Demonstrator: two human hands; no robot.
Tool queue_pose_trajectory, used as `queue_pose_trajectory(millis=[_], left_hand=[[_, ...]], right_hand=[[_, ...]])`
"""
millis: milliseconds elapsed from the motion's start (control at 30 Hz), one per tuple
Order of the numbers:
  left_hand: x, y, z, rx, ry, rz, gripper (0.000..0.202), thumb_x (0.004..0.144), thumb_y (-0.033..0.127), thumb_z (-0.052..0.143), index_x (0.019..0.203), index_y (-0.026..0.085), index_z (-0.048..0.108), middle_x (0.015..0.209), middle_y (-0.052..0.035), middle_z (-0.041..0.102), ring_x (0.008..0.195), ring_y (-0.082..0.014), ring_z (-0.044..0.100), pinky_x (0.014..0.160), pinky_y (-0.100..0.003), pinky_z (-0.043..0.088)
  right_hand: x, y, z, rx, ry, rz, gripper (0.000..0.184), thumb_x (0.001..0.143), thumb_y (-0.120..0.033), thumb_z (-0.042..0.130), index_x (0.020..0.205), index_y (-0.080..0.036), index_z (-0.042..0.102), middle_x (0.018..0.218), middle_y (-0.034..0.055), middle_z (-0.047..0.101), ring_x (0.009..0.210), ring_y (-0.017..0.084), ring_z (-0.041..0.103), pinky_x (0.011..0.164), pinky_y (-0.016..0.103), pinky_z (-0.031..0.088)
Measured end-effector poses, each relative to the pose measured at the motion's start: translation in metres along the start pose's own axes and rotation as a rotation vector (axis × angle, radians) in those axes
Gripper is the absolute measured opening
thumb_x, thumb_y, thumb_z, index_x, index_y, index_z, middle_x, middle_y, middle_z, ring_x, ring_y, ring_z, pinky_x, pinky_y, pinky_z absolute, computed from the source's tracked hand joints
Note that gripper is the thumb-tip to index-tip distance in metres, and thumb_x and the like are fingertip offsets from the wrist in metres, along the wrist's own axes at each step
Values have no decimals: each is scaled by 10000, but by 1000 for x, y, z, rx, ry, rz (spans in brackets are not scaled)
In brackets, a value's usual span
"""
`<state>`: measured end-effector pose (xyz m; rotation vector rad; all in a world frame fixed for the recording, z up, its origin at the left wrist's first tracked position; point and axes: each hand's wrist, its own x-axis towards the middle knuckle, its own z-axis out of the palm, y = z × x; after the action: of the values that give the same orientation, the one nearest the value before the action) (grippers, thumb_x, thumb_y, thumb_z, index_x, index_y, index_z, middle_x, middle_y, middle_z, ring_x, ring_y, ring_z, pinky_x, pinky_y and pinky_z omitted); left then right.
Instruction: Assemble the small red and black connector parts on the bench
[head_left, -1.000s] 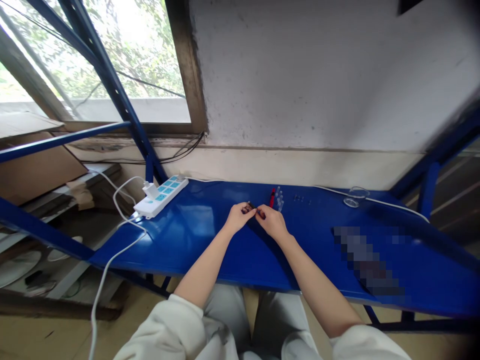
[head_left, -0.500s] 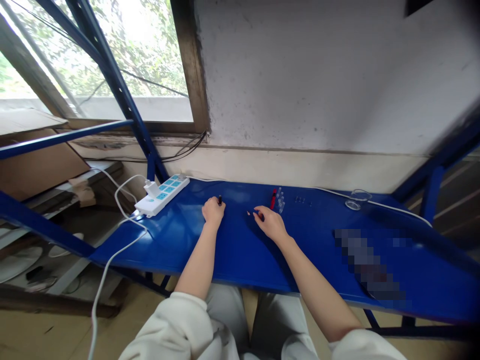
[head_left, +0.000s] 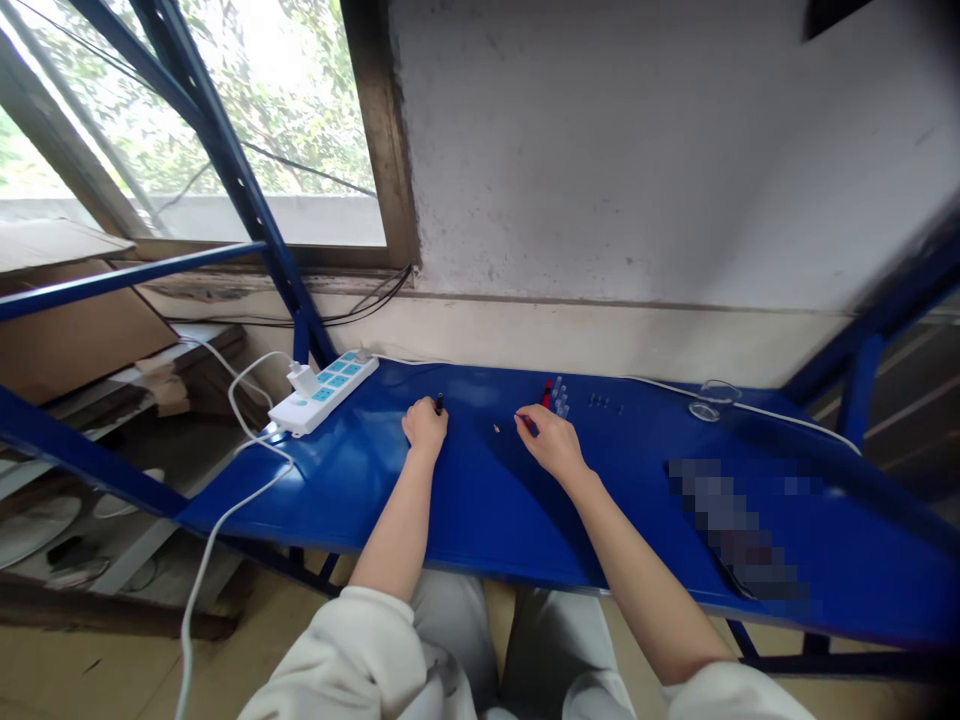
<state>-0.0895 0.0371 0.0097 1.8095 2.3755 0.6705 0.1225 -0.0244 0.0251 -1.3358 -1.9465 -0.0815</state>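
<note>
My left hand (head_left: 425,428) is closed around a short black stick-like object (head_left: 439,404), whose dark end sticks up past the fingers. My right hand (head_left: 551,438) hovers over the blue table with thumb and fingertips brought together. Whatever may be between those fingertips is too small to make out. Between the two hands lies a tiny pale piece (head_left: 496,428). Just behind the right hand is a slim red object with a black part (head_left: 547,392), partly covered by the hand. Several small clear plastic pieces (head_left: 561,396) lie beside it.
A white power strip (head_left: 324,392) with a plug and cable lies at the table's left. Tiny clear bits (head_left: 598,401), a clear round dish (head_left: 705,410) and a dark blurred-out flat object (head_left: 739,530) are on the right. Blue frame posts (head_left: 281,260) flank the table (head_left: 495,530).
My right hand has shifted slightly right and away from the tiny pale piece, now covering more of the red object. My left hand stays nearly in place.
</note>
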Motion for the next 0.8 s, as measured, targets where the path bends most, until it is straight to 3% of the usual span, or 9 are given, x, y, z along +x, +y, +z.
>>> queue_pose_trajectory(millis=[267, 367, 467, 567, 667, 733, 800], left_hand=[[-7, 3, -4, -61, 42, 28, 253, 739, 345, 550, 948, 205, 527, 995, -64, 581, 954, -221, 535, 744, -307, 394], [-10, 4, -2, -31, 29, 81, 238, 758, 312, 533, 970, 208, 509, 982, -62, 577, 963, -220, 525, 768, -323, 391], [-11, 8, -2, 29, 47, 143, 364, 763, 244, 513, 1118, 199, 450, 1067, -97, 547, 1007, -238, 498, 785, -344, 395], [-3, 20, 0, 123, 17, 377, 575, 758, 121, 456, 1301, 233, 302, 1284, -120, 413, 1124, -261, 422, 818, -365, 389], [14, 40, 7, 236, -165, 733, 677, 751, 34, 403, 1350, 298, 228, 1432, -60, 218, 1261, -254, 276, 903, -385, 343], [27, 54, 13, 305, -328, 869, 624, 784, 58, 393, 1341, 306, 259, 1431, -48, 233, 1271, -243, 273, 921, -383, 333], [37, 66, 19, 350, -379, 921, 538, 817, 89, 375, 1314, 288, 324, 1378, -70, 336, 1204, -234, 381, 893, -364, 356]], right_hand=[[4, 12, -28, -36, 114, -16, 201, 845, -264, 393, 847, -197, 583, 767, 26, 621, 652, 115, 565, 587, 207, 397], [-1, 18, -29, -37, 124, 1, 193, 843, -261, 398, 847, -198, 580, 756, 23, 619, 635, 112, 558, 581, 205, 397], [-5, 21, -26, -38, 91, 1, 195, 843, -260, 396, 838, -201, 582, 750, 22, 618, 636, 114, 558, 576, 205, 397], [-7, 23, -23, -39, 88, -1, 209, 847, -269, 388, 838, -201, 585, 739, 25, 615, 623, 115, 553, 562, 208, 396], [-10, 24, -22, -24, 98, 0, 212, 848, -274, 388, 838, -203, 587, 739, 25, 614, 612, 114, 549, 556, 211, 398], [-12, 25, -21, -5, 84, 3, 208, 848, -272, 389, 845, -204, 586, 754, 27, 617, 624, 114, 557, 565, 210, 404], [-13, 25, -21, 12, 73, 3, 209, 849, -273, 388, 852, -203, 584, 763, 32, 619, 637, 118, 565, 574, 212, 410]])
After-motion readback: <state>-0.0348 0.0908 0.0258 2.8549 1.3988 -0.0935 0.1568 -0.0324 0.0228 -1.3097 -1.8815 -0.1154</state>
